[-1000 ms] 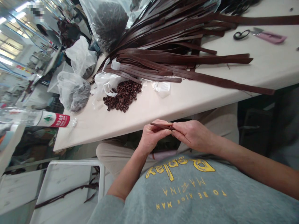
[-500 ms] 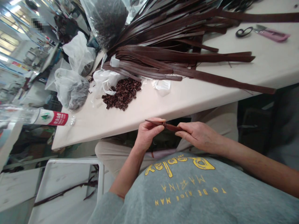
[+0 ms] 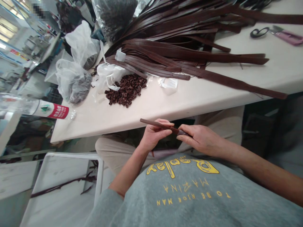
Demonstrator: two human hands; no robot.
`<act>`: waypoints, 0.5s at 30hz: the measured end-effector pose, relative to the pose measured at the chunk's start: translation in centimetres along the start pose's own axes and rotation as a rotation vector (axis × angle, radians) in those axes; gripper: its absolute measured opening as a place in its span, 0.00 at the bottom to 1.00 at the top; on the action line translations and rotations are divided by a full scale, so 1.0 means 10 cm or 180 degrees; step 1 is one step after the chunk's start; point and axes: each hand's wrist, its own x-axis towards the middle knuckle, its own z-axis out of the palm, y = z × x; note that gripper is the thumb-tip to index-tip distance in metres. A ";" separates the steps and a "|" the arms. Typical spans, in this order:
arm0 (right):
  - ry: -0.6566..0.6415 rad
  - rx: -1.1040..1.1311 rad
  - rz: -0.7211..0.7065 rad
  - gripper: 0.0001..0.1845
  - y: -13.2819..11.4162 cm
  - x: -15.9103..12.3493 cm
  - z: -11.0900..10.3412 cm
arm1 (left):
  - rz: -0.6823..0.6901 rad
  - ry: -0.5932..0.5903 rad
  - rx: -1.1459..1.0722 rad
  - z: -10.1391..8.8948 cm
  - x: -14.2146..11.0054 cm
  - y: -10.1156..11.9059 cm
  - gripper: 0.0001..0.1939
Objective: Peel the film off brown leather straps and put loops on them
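Note:
My left hand (image 3: 153, 136) and my right hand (image 3: 201, 138) are held together just below the front edge of the white table (image 3: 189, 101). Both pinch a narrow brown leather strap (image 3: 151, 123). Its free end sticks out to the left past my left thumb. The other end disappears under my right fingers. A small brown loop seems to sit on the strap by my right fingertips, but I cannot make it out for sure. A heap of small brown leather loops (image 3: 126, 90) lies on the table above my hands.
Many long brown straps (image 3: 189, 56) fan across the table. Black-handled scissors (image 3: 259, 31) and a pink tool (image 3: 290, 36) lie at the far right. Plastic bags (image 3: 73, 80) and a bottle (image 3: 49, 110) sit at the left. A white tray (image 3: 61, 183) stands lower left.
The strap has slid leftward through my left hand, so more of it sticks out past the thumb. My hands have stayed close together below the table edge.

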 end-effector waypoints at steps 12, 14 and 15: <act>-0.0611 0.1266 0.0014 0.12 0.11 -0.04 -0.09 | -0.0065 0.0547 -0.1122 -0.08 -0.02 -0.01 0.14; -0.0899 0.1346 0.0202 0.13 0.17 -0.08 -0.10 | -0.0065 0.0843 -0.1454 -0.17 -0.05 0.01 0.19; -0.0876 0.1325 0.0275 0.15 0.18 -0.07 -0.08 | -0.0086 0.0881 -0.1542 -0.18 -0.08 0.02 0.23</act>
